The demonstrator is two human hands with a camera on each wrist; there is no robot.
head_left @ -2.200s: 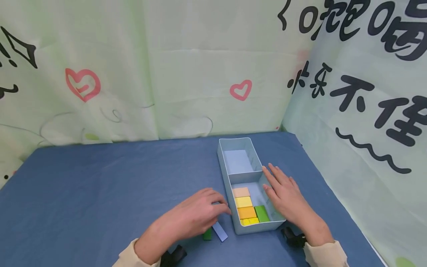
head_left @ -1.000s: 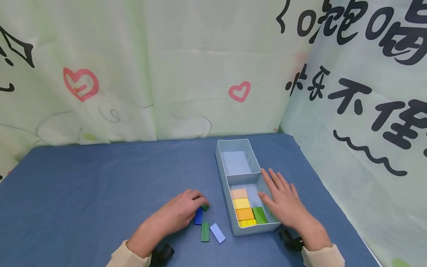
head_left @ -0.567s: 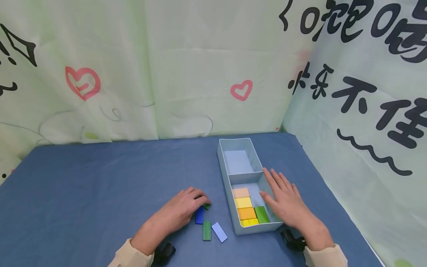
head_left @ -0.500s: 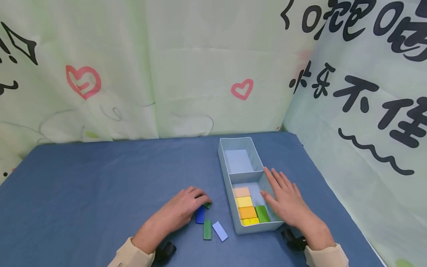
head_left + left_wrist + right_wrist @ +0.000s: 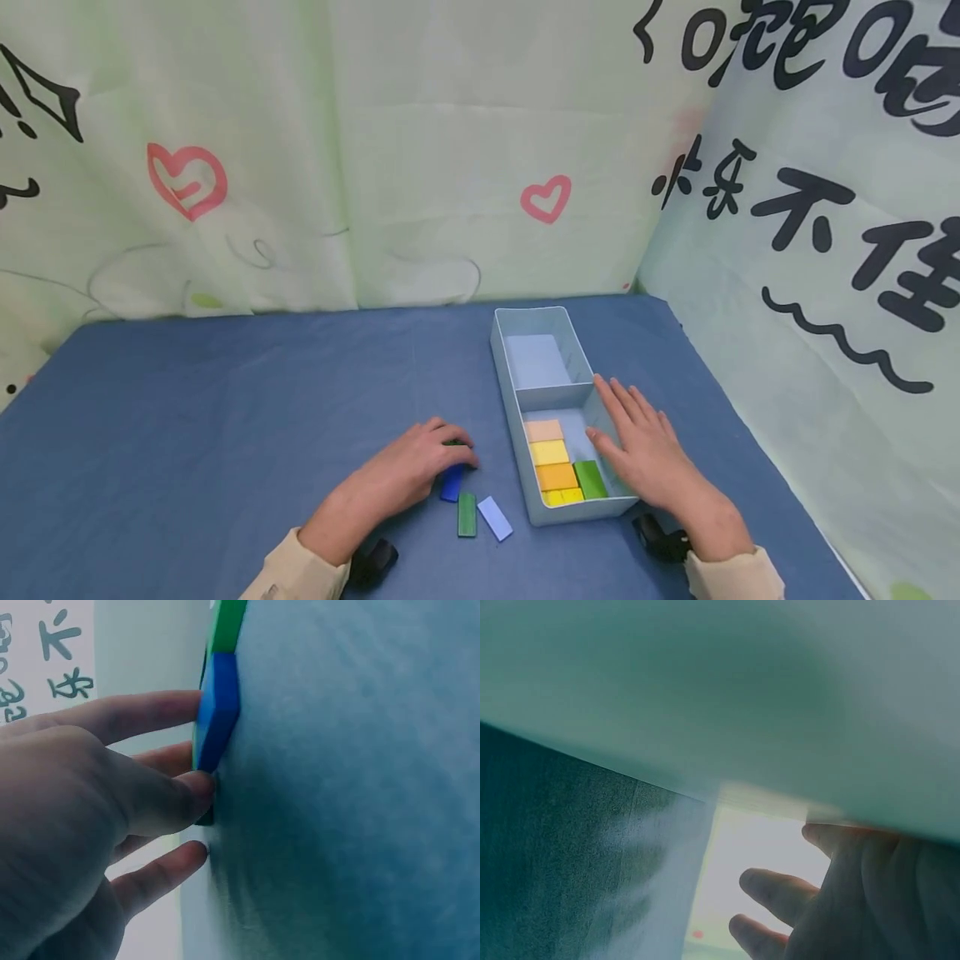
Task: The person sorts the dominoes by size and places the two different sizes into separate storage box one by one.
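My left hand (image 5: 420, 462) is over small flat blocks left of the pale blue box (image 5: 506, 392). Its thumb and fingers appear to pinch a dark green block (image 5: 453, 442), mostly hidden by the hand. Against these fingers lies a blue block (image 5: 219, 712), clear in the left wrist view. Just nearer are another green block (image 5: 467, 514) and a light blue block (image 5: 495, 518), both flat on the cloth. With straight fingers, my right hand (image 5: 645, 442) rests along the box's right wall; the right wrist view shows only that wall and some fingers (image 5: 780, 892).
The box has two compartments. In the near one lie a peach block (image 5: 543, 431), yellow and orange blocks (image 5: 557, 477) and a bright green block (image 5: 590, 480). A blue cloth (image 5: 262, 417) covers the table, with printed curtains (image 5: 427, 167) behind and to the right.
My left hand has moved left from the box's side to the loose blocks, uncovering the nearer green and light blue ones. Just now its thumb shifted over the dark green block. My right hand stays.
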